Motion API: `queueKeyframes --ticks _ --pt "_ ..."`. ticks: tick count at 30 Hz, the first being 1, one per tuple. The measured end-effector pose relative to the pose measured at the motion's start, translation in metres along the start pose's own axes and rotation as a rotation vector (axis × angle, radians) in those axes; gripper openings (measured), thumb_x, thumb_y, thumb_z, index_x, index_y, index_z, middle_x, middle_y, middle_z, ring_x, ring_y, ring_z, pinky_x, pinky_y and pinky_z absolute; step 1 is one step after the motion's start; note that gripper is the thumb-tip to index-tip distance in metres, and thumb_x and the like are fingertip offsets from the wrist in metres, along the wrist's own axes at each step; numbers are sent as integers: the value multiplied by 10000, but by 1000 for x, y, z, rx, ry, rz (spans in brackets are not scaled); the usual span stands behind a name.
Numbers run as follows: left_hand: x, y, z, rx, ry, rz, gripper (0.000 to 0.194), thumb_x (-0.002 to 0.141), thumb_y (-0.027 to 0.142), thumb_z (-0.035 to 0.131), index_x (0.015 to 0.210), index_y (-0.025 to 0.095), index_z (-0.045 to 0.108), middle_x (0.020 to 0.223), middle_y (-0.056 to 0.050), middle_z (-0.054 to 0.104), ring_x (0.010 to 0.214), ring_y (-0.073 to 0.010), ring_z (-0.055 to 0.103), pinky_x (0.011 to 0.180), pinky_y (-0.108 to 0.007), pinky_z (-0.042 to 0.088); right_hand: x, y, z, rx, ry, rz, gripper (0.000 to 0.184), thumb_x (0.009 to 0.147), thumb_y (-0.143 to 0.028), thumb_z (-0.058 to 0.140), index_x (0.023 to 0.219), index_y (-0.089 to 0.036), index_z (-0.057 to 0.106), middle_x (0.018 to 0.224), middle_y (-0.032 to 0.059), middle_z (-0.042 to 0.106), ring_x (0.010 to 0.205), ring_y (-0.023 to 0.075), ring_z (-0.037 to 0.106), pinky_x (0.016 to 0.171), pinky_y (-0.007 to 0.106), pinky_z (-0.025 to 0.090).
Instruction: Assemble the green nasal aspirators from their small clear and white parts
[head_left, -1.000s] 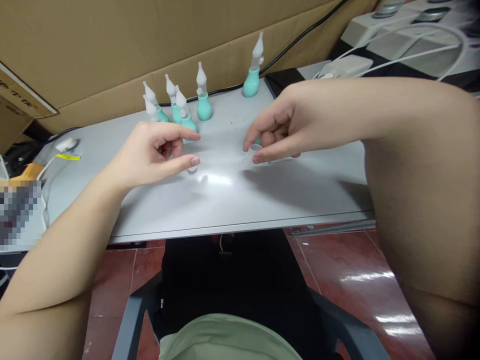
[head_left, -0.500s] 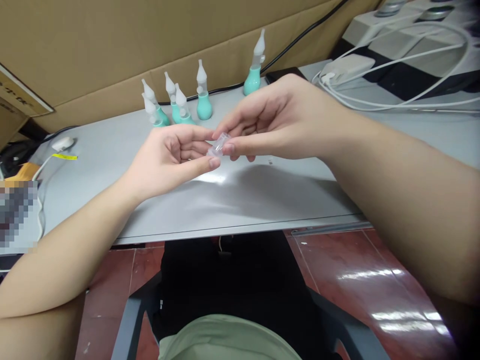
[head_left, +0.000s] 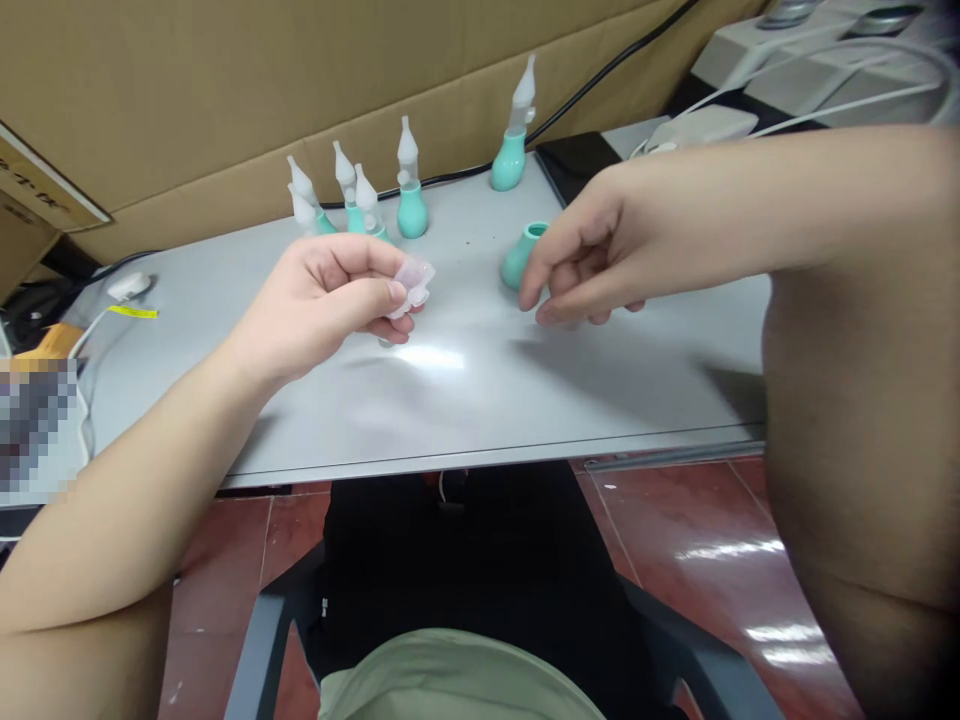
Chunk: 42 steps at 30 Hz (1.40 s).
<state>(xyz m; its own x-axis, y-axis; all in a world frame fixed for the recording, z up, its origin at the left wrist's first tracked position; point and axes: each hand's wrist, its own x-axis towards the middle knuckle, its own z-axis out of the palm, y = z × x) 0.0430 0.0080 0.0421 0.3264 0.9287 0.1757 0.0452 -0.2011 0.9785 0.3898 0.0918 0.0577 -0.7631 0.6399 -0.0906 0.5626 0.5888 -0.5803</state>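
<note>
Between the thumb and fingers of my left hand (head_left: 349, 295) is a small clear plastic tube piece (head_left: 415, 281) with a short side stub, held above the grey table. My right hand (head_left: 589, 265) hovers low over the table to the right, fingers curled downward, thumb and index tips a little apart. Nothing can be made out in its grasp, though the other fingertips are partly hidden. Just behind its fingers stands a turquoise rubber bulb (head_left: 517, 262) with a bare open mouth, partly covered by the hand.
Several nasal aspirators with turquoise bulbs and white tips stand at the back, one (head_left: 412, 205) mid-table and another (head_left: 510, 155) farther right. A black flat object (head_left: 574, 165) and a white adapter (head_left: 705, 125) with cables lie back right. A cardboard wall (head_left: 300, 80) closes the rear.
My right hand has let go of the clear tube piece and moved right, down toward the table. My left hand keeps the piece, now turned differently. The turquoise bulb has come into sight.
</note>
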Motion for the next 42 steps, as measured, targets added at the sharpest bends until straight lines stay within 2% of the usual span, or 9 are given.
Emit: queueKeyframes --ticks 3,6,12,18,25,27,30,33,42 --pt "-1 2 0 12 -14 -73 108 908 149 931 866 233 984 842 11 895 655 -140 859 661 -250 797 5 23 5 -89 -46 -11 319 863 14 1133 1054 -224 1039 688 -172 786 424 -30 597 451 122 271" --pt "-3 5 1 30 -28 -122 32 922 211 955 908 213 984 845 -5 905 618 -155 845 652 -289 813 9 34 12 -97 -48 181 377 841 89 1102 1063 -207 1033 690 -174 791 427 -39 590 469 153 225" --pt "-3 6 3 -30 -49 -142 121 956 159 935 945 233 1030 832 11 921 602 -114 839 628 -189 763 7 25 14 -199 -6 315 374 875 63 1107 1099 -230 1044 779 -125 856 467 5 610 528 231 338" --pt "-3 7 2 -22 -52 -147 97 961 173 962 968 239 1033 835 14 925 606 -112 835 633 -196 765 8 18 13 -332 -43 394 234 969 -40 1095 1078 -225 1003 758 -113 800 530 41 624 610 293 375" --pt "-3 6 2 -19 -80 -150 98 1006 167 963 1001 234 1035 856 19 931 629 -111 858 649 -184 772 1 -18 14 -254 -60 252 90 1088 -173 1009 1106 -249 964 811 -81 796 596 90 668 629 287 469" --pt "-3 6 1 -21 -90 -153 93 1026 171 970 1017 234 1038 883 16 941 644 -107 866 663 -177 776 -2 -38 17 -131 -1 108 34 1129 -228 968 1108 -254 966 876 -66 840 700 104 757 687 270 552" --pt "-4 6 0 -3 -100 -147 36 1056 212 998 1058 225 1031 940 8 955 689 -119 892 690 -193 794 -2 -60 27 124 160 -129 232 1136 -456 988 1045 -247 943 954 -21 874 810 144 798 733 294 612" --pt "-5 5 -1 11 -114 -145 64 1083 288 1029 1100 228 1020 997 -2 968 777 -152 939 763 -230 831 7 -66 39 315 349 -223 405 1057 -614 1051 986 -241 909 956 18 865 841 176 768 739 333 621" --pt "-3 4 2 -61 -88 -181 66 1070 301 1017 1077 240 993 1014 -2 959 920 -222 1001 847 -292 865 33 -56 61 597 453 -476 150 1019 -279 1082 944 -247 956 959 38 889 842 168 770 748 314 627"
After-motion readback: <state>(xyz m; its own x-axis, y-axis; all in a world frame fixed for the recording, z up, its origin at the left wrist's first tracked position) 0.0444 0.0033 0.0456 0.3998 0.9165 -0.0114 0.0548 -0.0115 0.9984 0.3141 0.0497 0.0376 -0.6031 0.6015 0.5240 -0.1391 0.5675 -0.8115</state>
